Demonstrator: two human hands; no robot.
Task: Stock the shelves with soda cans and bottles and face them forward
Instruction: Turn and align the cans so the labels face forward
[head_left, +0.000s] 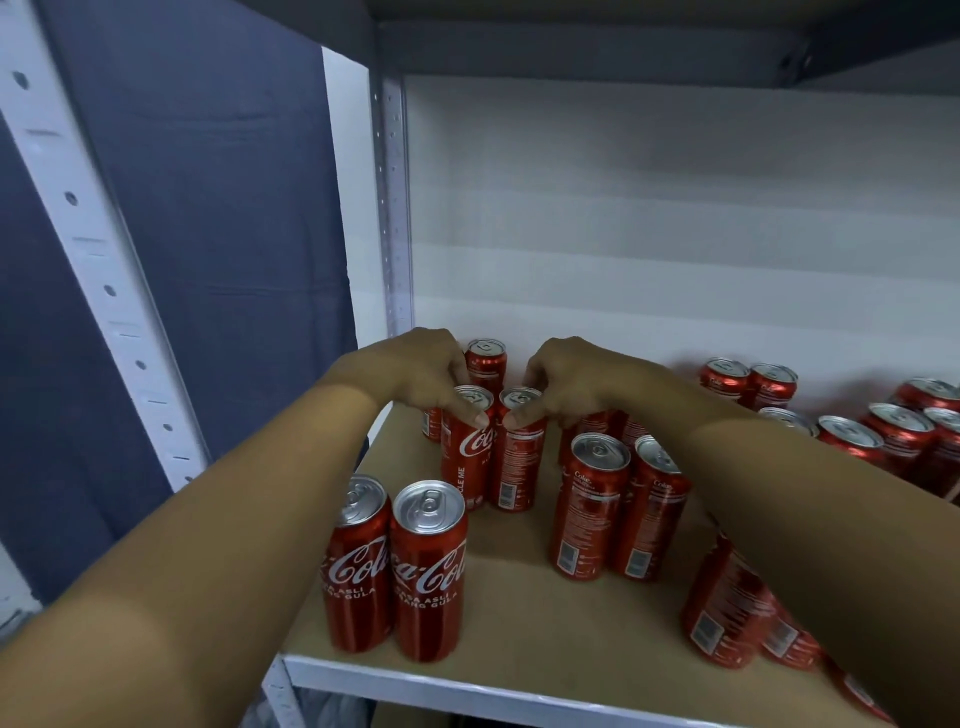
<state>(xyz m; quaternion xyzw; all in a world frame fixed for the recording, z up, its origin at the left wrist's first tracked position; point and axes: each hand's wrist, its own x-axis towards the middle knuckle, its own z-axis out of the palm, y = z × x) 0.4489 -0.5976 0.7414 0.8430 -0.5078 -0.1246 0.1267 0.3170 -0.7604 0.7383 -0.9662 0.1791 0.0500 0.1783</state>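
Slim red cola cans stand on a brown shelf board (519, 613). My left hand (431, 371) grips the top of one can (465, 452) whose logo partly faces me. Right beside it, my right hand (566, 382) grips the top of a second can (517, 462), which shows its small-print side. The two cans touch each other in the middle of the shelf. Behind them stands another can (485, 358) near the back wall.
Two cans (400, 566) with logos forward stand at the front left edge. Two more cans (618, 509) show their backs at centre right. Several cans (852, 415) crowd the right side, some under my right forearm. A perforated white upright (392, 208) bounds the left.
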